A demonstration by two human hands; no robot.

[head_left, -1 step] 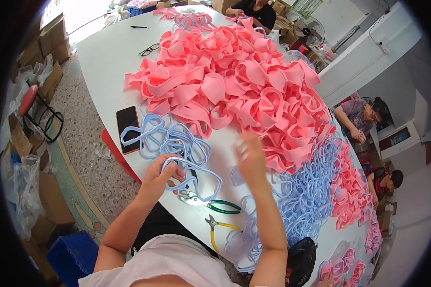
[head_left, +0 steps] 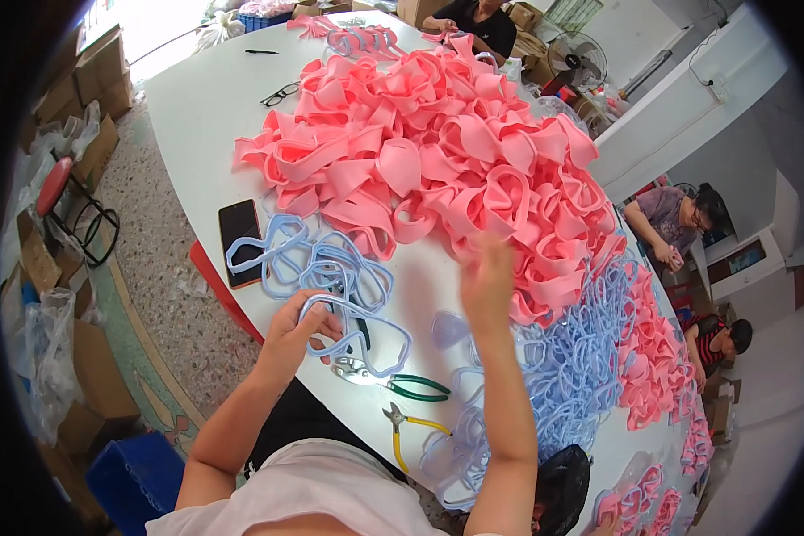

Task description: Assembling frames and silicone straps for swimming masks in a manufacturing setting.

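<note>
My left hand (head_left: 297, 329) is closed on a light-blue loop (head_left: 406, 347), a soft-looking ring with a tube-like rim, held just above the table. Several similar light-blue loops (head_left: 375, 279) lie loosely heaped beyond it. My right hand (head_left: 489, 279) is smeared by motion at the near edge of a large heap of pink foam bands (head_left: 397, 165); its fingers do not show clearly. To the right of my right forearm spreads a tangled pile of light-blue loops (head_left: 572, 375). Below the held loop lies a green-handled cutter (head_left: 418, 386), with yellow-handled pliers (head_left: 400, 433) nearer to me.
A dark phone (head_left: 238, 234) lies at the table's left edge, partly under a loop. Eyeglasses (head_left: 281, 94) and a pen (head_left: 261, 51) are farther back. Smaller pink piles (head_left: 648, 357) sit at the right. Other people work around the table. A red stool (head_left: 55, 186) stands left.
My right hand has moved a little to the right, toward the pink heap's near edge. My left hand and its loop have hardly shifted.
</note>
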